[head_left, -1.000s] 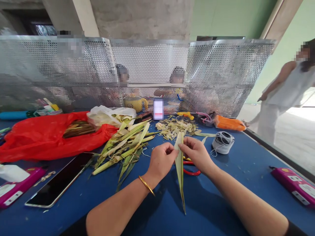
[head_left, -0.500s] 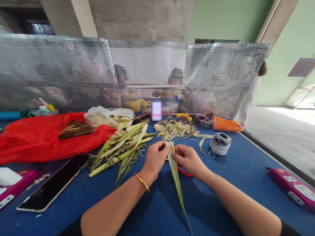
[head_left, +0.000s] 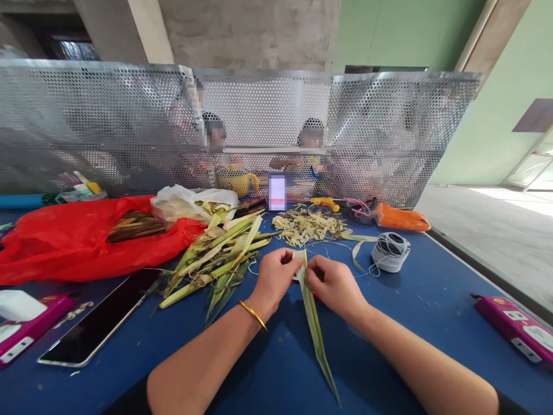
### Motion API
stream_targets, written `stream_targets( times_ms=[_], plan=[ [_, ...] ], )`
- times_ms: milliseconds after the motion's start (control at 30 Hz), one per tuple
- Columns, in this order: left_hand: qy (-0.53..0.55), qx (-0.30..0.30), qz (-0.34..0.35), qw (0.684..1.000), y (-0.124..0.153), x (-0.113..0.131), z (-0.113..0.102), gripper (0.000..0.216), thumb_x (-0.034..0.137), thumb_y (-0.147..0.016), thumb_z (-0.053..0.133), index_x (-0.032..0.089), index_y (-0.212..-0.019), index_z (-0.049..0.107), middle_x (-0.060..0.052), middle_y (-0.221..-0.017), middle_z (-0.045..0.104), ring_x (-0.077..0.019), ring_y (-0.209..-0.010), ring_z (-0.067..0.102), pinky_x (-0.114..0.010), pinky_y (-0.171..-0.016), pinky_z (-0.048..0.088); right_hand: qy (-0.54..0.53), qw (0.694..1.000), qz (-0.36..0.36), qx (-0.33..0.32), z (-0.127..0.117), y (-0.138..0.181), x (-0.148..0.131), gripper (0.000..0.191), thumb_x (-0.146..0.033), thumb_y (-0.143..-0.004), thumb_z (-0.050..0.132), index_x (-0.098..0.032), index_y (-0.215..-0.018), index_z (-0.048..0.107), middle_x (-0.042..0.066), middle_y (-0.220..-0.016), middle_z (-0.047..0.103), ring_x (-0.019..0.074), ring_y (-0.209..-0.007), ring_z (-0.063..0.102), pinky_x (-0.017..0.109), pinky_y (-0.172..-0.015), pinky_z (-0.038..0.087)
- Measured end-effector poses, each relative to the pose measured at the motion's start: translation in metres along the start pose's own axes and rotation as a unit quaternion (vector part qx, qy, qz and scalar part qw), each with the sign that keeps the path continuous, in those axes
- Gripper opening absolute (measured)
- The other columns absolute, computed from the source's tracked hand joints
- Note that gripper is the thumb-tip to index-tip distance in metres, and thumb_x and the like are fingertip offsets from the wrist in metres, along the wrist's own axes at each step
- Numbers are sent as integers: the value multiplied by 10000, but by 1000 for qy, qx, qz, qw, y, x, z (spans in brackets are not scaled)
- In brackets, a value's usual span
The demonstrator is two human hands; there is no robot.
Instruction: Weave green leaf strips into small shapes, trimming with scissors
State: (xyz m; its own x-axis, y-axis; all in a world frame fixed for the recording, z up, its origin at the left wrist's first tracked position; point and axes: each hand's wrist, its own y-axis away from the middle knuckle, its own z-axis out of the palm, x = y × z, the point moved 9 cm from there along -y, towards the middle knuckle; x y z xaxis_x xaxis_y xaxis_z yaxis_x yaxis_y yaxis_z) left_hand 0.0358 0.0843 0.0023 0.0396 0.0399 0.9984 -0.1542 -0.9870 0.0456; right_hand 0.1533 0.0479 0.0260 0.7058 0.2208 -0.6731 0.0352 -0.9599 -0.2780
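Note:
My left hand (head_left: 276,275) and my right hand (head_left: 334,283) both pinch the top of a long green palm leaf strip (head_left: 314,328), side by side over the blue table (head_left: 410,323). The strip's pointed end trails toward me. A gold bangle (head_left: 254,314) circles my left wrist. A pile of green leaves (head_left: 216,253) lies just left of my hands. Under my right hand a bit of red scissors handle shows.
A red plastic bag (head_left: 73,242) and a white bag (head_left: 190,202) lie at the left; a phone (head_left: 99,323) and a pink box (head_left: 21,334) sit near the left edge. Leaf scraps (head_left: 306,225), a white string spool (head_left: 391,251), an orange tool (head_left: 400,218), another pink box (head_left: 514,328). People sit behind a perforated metal screen (head_left: 259,115).
The hands drew slightly closer to me and lower on the table with the leaf, fingers working its top. A person in white at the right has left the view.

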Motion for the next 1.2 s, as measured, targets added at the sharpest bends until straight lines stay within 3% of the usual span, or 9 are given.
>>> stream_targets(
  times_ms=[133, 267, 400, 500, 800, 1067, 1200],
  plan=[
    [69, -59, -23, 996, -5, -5, 6, 253, 347, -646, 660, 145, -798, 655, -2, -703, 629, -119, -594, 547, -224, -534, 419, -219, 973, 58, -41, 6, -6, 10, 178, -349, -784, 494, -208, -675, 494, -48, -532, 488, 106, -476, 437, 223, -474, 354],
    [103, -34, -38, 993, -7, -9, 4, 231, 347, -607, 688, 145, -703, 631, 14, -614, 584, -106, -538, 514, -223, -514, 401, -293, 948, 96, -77, 14, -6, 11, 245, -433, -770, 544, -196, -724, 502, -47, -571, 517, 100, -487, 469, 233, -497, 397],
    [85, 10, -7, 996, -3, -2, -1, 207, 326, -591, 684, 153, -583, 570, 38, -551, 521, -84, -502, 453, -201, -474, 363, -149, 988, 34, -33, 8, -6, 5, 278, -401, -701, 660, -203, -684, 466, -53, -590, 489, 103, -535, 436, 230, -502, 326],
    [38, 22, 21, 999, -2, 3, -3, 218, 348, -608, 670, 151, -586, 581, 32, -550, 524, -86, -503, 439, -202, -463, 346, -83, 996, 13, -25, 8, -4, 3, 249, -349, -743, 609, -209, -645, 427, -61, -566, 435, 100, -525, 382, 236, -497, 283],
    [30, 25, 32, 999, -10, 5, -12, 228, 358, -601, 688, 153, -605, 588, 26, -533, 546, -89, -469, 446, -214, -449, 350, -170, 984, 33, -40, 4, -8, 8, 234, -384, -802, 531, -202, -667, 473, -63, -548, 424, 99, -508, 372, 218, -467, 296],
    [118, -27, -29, 992, -8, -4, 0, 246, 324, -601, 706, 141, -764, 686, -17, -684, 650, -123, -589, 557, -230, -531, 431, -194, 980, 46, -10, 6, -3, 6, 275, -420, -832, 476, -188, -697, 534, -40, -584, 475, 109, -535, 397, 221, -483, 311],
    [136, 3, -23, 990, -5, -4, -2, 220, 282, -565, 729, 130, -721, 697, -8, -650, 644, -109, -555, 530, -228, -530, 428, -204, 978, 40, -12, 10, -1, 0, 243, -385, -823, 471, -184, -705, 539, -28, -619, 508, 117, -573, 433, 226, -519, 345]
  ],
)
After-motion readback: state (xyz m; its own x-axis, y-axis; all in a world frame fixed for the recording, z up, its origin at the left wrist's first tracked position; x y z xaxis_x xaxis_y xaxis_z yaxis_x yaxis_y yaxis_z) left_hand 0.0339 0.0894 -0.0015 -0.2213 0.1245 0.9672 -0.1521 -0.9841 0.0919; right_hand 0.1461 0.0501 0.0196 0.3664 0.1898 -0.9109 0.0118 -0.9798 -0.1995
